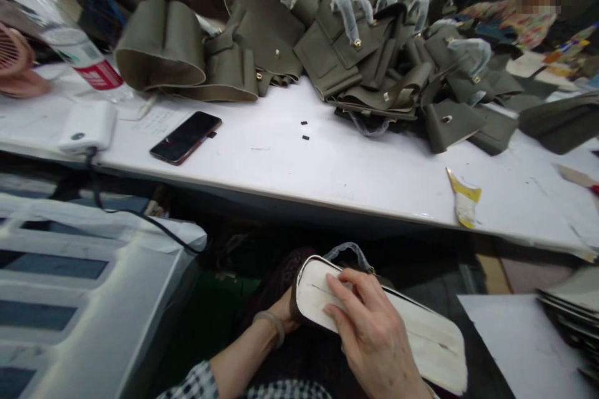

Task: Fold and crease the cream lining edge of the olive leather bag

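Observation:
On my lap lies an olive-dark handbag [299, 318], its long white panel [421, 330] facing up. A thin line or slit runs lengthwise along that panel. A plastic-wrapped handle [350, 250] sticks out at the bag's far side. My left hand [283, 312] grips the bag's left end, its fingers mostly hidden behind it. Spread over the panel is my right hand [374, 318], with thumb and forefinger tips touching the white surface on either side of the line and a gap between them. I see nothing held in the right hand.
A white table [262, 168] stretches ahead, heaped with olive bag parts [337, 43]. On it are a phone [186, 137], a bottle [88, 62], a white charger [88, 126] with a cable and a yellow scrap [465, 199]. A slatted plastic crate [154, 262] stands left. Dark stacked pieces [573, 318] lie right.

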The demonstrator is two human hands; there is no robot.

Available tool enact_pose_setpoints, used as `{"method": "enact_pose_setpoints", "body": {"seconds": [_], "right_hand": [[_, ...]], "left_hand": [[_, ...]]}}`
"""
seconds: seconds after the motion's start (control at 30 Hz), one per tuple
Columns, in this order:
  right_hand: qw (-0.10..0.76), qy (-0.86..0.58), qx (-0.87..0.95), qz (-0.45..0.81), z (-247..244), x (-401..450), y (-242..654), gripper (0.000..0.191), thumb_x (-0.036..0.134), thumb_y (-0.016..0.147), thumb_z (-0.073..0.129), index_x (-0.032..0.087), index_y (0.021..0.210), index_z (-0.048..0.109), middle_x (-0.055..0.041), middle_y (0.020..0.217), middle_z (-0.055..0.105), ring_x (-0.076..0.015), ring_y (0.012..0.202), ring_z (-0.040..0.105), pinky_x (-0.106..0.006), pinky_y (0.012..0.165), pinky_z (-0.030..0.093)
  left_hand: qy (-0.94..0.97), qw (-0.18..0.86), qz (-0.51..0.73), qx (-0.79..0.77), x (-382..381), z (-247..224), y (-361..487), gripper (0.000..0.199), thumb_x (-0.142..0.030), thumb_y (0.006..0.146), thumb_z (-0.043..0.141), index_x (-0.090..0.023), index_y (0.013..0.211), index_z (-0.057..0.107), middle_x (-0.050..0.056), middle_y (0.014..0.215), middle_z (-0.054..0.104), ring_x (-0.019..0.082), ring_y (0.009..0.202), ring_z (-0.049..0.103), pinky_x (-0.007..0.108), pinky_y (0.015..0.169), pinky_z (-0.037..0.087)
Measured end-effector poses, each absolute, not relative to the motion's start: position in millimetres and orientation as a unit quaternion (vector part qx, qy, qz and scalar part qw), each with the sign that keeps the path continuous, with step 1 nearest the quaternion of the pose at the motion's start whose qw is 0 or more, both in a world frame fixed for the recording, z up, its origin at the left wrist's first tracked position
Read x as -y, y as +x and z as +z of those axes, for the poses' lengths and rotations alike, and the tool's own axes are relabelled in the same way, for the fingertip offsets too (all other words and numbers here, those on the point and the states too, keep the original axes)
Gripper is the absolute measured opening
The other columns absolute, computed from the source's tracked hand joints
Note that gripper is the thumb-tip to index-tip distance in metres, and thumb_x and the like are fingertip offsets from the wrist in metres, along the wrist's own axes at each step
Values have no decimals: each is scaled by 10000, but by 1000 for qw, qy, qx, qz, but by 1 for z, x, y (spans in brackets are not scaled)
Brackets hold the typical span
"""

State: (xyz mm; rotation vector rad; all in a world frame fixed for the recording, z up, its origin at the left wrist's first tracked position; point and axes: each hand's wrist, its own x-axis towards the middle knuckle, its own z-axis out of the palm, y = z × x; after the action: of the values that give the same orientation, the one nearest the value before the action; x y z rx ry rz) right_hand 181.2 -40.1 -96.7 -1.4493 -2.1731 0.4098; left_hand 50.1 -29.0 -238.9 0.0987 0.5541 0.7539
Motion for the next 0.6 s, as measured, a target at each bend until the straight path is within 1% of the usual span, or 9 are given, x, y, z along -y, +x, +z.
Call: {"method": "enact_pose_setpoints", "body": {"seconds": [0.1,0.17,0.27,0.33,0.37,0.43,0.5,0.53,0.6], "right_hand": [[255,-534,793,142,-97,41,182,311,78,904,518,183,1195,544,-112,1118,535,-234,974,532,-397,785,527],[250,-536,794,138,-97,40,182,317,86,910,510,187,1209,544,-126,1204,512,-242,1012,532,-404,808,527],[228,-529,805,142,-95,40,183,324,93,918,504,191,1223,545,-120,1285,496,-257,1072,518,-429,860,513],[210,-521,813,152,-94,40,183,322,92,919,506,194,1223,542,-99,1242,542,-262,1051,513,-450,872,497],[204,-519,815,157,-94,40,182,326,91,919,509,195,1226,538,-90,1220,560,-262,1031,511,-458,870,490],[201,-516,817,161,-93,41,181,345,87,917,513,197,1244,523,-78,1216,570,-260,1006,502,-460,860,479],[210,-516,815,160,-94,41,181,349,84,917,514,196,1248,516,-74,1218,570,-254,997,496,-453,856,469],[215,-516,813,162,-94,41,181,344,80,918,511,197,1242,517,-71,1212,572,-250,995,494,-448,857,465],[228,-518,807,170,-95,41,182,331,78,919,509,198,1227,520,-68,1199,575,-244,998,492,-439,858,457]], "left_hand": [[66,888,355,-284,24,-230,49,169,-263,851,687,-179,976,764,106,1008,749,298,1070,630,409,1011,381],[70,888,348,-291,20,-228,48,190,-247,844,690,-146,989,761,128,1002,745,307,1074,629,406,1012,377],[60,883,342,-315,18,-231,43,223,-250,839,684,-94,984,752,151,959,744,306,981,655,412,970,413],[43,868,358,-342,18,-230,36,240,-290,856,660,-105,981,746,125,930,747,281,937,662,387,939,436],[34,858,373,-353,18,-227,31,268,-332,871,641,-127,1015,736,104,943,747,267,939,660,373,931,442],[28,835,404,-372,19,-217,24,368,-430,898,599,-196,1172,676,67,1045,732,250,992,648,356,930,443],[42,825,419,-377,20,-202,17,474,-493,904,582,-247,1309,583,60,1194,685,255,1102,609,356,960,427],[52,828,418,-370,21,-194,15,512,-511,899,585,-247,1337,559,69,1258,654,267,1164,576,360,985,413],[78,841,406,-348,21,-182,12,553,-533,877,610,-215,1328,575,92,1332,606,292,1266,498,367,1041,373]]}}
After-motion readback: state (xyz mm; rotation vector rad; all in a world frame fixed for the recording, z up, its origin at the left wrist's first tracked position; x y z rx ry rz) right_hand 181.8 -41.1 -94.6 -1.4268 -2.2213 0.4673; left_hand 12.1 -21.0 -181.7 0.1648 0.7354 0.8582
